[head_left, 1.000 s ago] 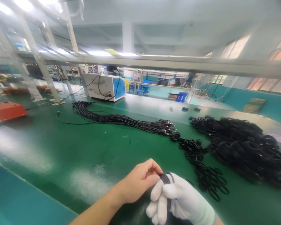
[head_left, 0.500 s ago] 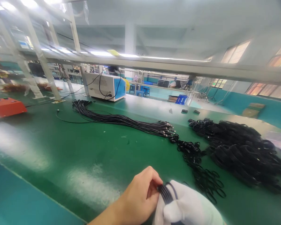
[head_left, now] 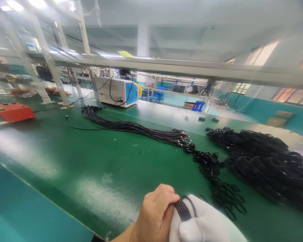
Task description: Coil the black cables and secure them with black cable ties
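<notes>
At the lower middle, a coiled black cable (head_left: pixel 183 211) lies in several side-by-side turns across the fingers of my right hand (head_left: pixel 207 222), which wears a white glove and has its thumb pressed over the coil. One loop stands a little apart from the rest. My left hand (head_left: pixel 155 213), bare, is closed with its fingertips at the coil's far edge, pinching the cable there. To the right of my hands lie small black loops (head_left: pixel 228 198) in a loose chain. Farther up stretches a bundle of straight black cables (head_left: pixel 136 128) with metal-tipped ends.
A large heap of coiled black cables (head_left: pixel 262 168) covers the right of the green table (head_left: pixel 103 154). At the back stands a white and blue machine (head_left: pixel 116 91). An orange box with buttons (head_left: pixel 12 112) sits at left. A metal shelf beam (head_left: pixel 166 65) crosses above.
My left hand has rotated and closed in against the coil, its fingers now folded together. The coil stays in my gloved right hand. The whole view has shifted slightly.
</notes>
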The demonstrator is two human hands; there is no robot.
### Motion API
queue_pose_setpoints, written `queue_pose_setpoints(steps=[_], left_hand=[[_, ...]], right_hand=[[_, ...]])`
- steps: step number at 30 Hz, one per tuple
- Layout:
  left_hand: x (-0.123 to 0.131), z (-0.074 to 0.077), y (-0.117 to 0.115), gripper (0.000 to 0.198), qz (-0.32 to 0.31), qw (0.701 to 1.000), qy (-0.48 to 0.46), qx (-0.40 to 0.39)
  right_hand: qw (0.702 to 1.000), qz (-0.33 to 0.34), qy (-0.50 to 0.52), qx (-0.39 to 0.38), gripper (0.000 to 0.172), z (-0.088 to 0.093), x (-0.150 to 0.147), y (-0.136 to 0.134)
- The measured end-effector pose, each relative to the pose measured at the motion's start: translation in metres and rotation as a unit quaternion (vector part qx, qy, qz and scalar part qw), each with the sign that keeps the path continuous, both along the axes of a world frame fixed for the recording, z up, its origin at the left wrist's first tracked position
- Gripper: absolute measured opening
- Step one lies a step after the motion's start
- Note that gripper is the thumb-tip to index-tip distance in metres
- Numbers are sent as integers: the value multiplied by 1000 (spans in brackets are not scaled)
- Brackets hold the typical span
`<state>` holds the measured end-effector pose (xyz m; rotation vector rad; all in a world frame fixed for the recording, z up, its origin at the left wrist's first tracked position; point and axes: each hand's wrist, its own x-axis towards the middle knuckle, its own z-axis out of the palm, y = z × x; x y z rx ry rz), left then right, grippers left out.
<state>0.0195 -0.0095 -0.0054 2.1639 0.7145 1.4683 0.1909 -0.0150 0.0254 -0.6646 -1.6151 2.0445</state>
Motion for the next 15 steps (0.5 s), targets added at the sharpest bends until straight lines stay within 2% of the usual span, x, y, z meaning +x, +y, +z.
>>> queue_pose_setpoints(steps=[2,5,7,11,15], left_hand=[[-1,7,2,29,-10,999,27,-44],[-2,20,3,34,-69,988,96,-95],[-3,26,3,32,-91,988,101,-75],[-3,31,1,27,-65,995,68,-16],[-8,34,0,26,-79,994,69,-19]], right_hand=[[1000,-8,-10,6,32,2,0,0],[999,-16,-30,15,33,9,1,-3],[999,-19,-44,21,33,15,3,-5],[996,-44,-70,35,33,23,0,-12],[987,-110,-100,52,32,24,-1,-24]])
